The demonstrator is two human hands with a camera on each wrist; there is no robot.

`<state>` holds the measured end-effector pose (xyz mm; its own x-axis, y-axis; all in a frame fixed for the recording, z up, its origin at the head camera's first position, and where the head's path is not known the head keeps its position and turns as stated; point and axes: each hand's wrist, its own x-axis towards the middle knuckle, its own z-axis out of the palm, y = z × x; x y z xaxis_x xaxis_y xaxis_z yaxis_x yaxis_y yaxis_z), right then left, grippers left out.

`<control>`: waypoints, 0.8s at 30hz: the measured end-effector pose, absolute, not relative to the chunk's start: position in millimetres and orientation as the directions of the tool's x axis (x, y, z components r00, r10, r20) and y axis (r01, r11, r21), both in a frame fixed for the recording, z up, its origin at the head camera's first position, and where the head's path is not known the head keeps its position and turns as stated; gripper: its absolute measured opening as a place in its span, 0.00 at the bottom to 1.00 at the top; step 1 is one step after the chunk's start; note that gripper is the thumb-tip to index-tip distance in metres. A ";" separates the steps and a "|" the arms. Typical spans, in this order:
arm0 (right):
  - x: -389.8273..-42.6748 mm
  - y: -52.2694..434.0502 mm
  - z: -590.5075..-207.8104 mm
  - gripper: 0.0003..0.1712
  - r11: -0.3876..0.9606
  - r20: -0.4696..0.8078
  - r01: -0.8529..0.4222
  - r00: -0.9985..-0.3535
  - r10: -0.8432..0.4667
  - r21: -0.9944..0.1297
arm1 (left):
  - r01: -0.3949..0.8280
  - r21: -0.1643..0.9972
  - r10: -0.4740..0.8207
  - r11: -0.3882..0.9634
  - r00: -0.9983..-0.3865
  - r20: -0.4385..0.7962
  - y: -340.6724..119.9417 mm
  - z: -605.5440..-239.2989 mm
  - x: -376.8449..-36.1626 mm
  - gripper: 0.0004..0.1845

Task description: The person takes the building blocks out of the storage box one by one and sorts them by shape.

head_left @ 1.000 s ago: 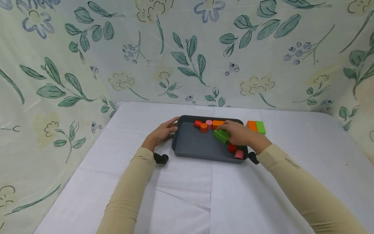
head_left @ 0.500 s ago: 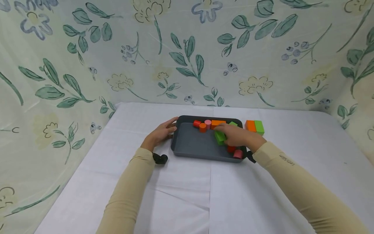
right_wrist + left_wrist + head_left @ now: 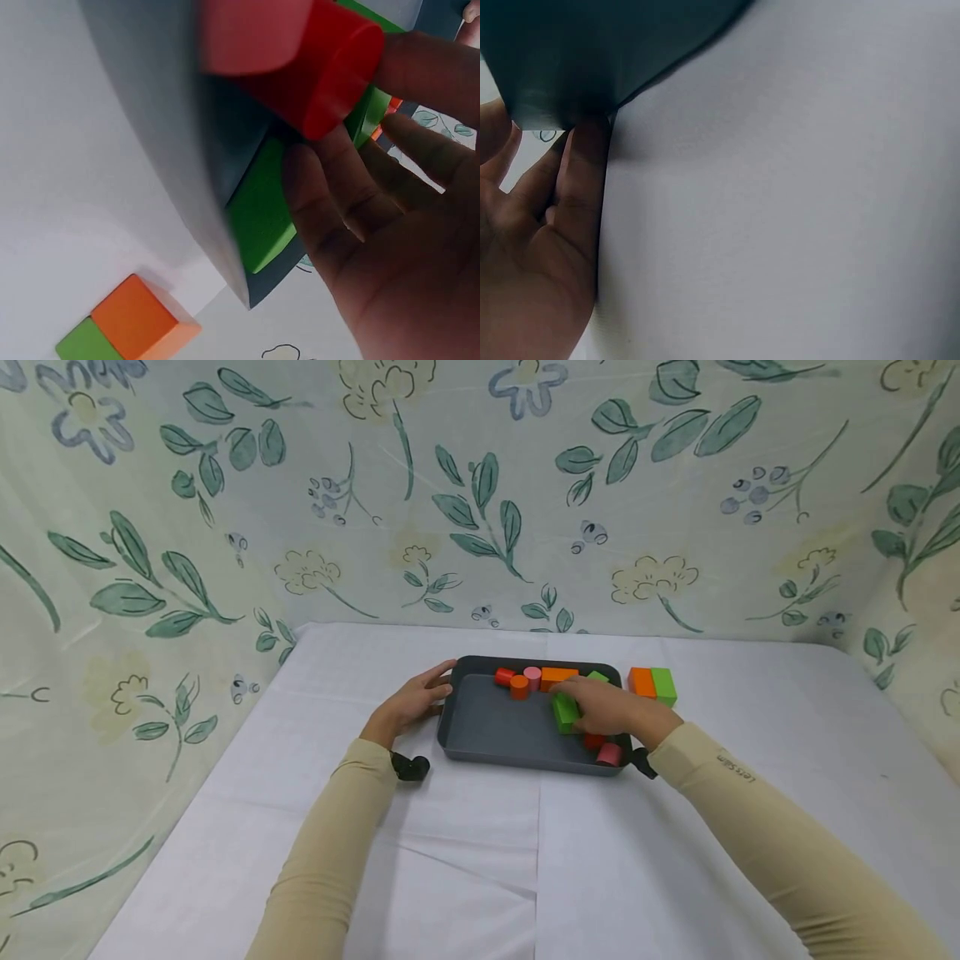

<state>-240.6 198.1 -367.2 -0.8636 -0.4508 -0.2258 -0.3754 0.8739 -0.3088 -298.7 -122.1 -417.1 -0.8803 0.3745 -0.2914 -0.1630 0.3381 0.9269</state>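
A dark grey tray (image 3: pixel 487 727) lies on the white cloth. My left hand (image 3: pixel 414 700) rests at its left side, fairly straight fingers against the outer wall in the left wrist view. Inside the tray, my right hand (image 3: pixel 611 706) pinches a green block (image 3: pixel 566 716) between thumb and fingers; part of the block is hidden by the hand. A red cylinder (image 3: pixel 334 67) and a pink cylinder (image 3: pixel 255 34) lie close by, in front of the hand in the right wrist view. Another green block (image 3: pixel 597 677) sits in the tray's far right corner.
Along the tray's back wall are a red cylinder (image 3: pixel 505 677), an orange cylinder (image 3: pixel 519 687), a pink cylinder (image 3: pixel 532 677) and an orange block (image 3: pixel 558 678). Outside, right of the tray, an orange block (image 3: pixel 641 681) and a green block (image 3: pixel 663 685) stand side by side. Floral cloth hangs behind.
My right hand has shifted slightly left and turned the pinched green block from slanted to nearly in line with the tray's short side. The corner green block came into sight. My left hand stays put.
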 end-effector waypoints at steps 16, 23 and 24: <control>-238.7 200.9 -363.5 0.37 0.866 -0.129 -0.405 -0.881 -0.456 -0.293 | -0.145 0.929 0.379 0.342 -0.883 -0.277 -122.3 -419.4 -299.5 0.31; -241.5 208.0 -359.8 0.39 0.871 -0.110 -0.373 -0.899 -0.425 -0.319 | -0.145 0.924 0.374 0.353 -0.884 -0.281 -121.8 -417.3 -297.7 0.31; -241.5 208.9 -358.6 0.40 0.870 -0.108 -0.367 -0.901 -0.421 -0.330 | -0.146 0.924 0.372 0.353 -0.884 -0.282 -121.7 -417.0 -297.6 0.31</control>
<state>-241.5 208.9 -358.6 -0.9008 -0.4206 -0.1077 -0.3666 0.8698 -0.3303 -297.6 -121.7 -417.0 -0.8843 0.3723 -0.2817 -0.1457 0.3533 0.9241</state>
